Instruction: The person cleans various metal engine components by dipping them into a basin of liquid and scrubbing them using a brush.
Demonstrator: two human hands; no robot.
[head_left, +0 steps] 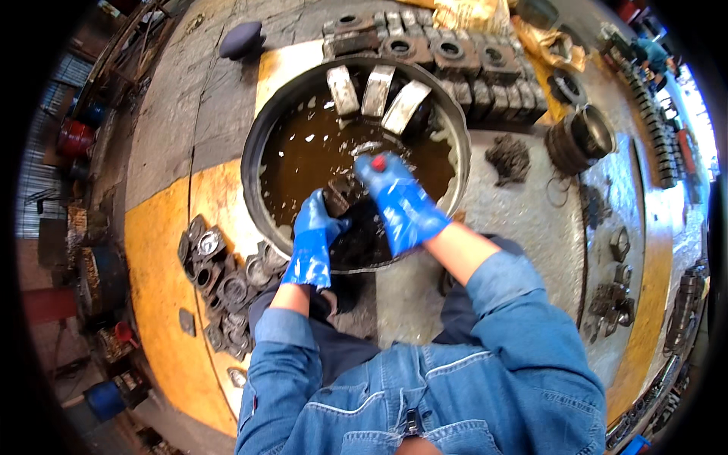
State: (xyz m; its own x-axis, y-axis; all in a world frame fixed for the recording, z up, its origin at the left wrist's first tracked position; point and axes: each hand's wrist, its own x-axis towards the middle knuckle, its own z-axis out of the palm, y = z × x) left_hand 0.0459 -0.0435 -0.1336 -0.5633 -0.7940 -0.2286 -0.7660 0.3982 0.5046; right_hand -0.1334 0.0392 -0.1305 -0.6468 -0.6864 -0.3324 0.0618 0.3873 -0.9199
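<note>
Both my hands wear blue rubber gloves and work over a wide round metal basin (252, 171) of murky brown liquid. My left hand (312, 227) is closed on a dark metal block (339, 194) at the basin's near side. Just right of it, my right hand (394, 199) is wrapped round a tool with a red handle end (378, 162); its working end is hidden by the glove. Three pale oblong blocks, one of them a pale block (377, 91) in the middle, lean against the far rim, partly in the liquid.
Rows of dark metal castings with round holes (449, 50) stand beyond the basin. A heap of flat metal parts (220, 277) lies to the left. At right are a tangled dark clump (509, 158) and a metal pot (580, 140). A dark stool (241, 40) stands far left.
</note>
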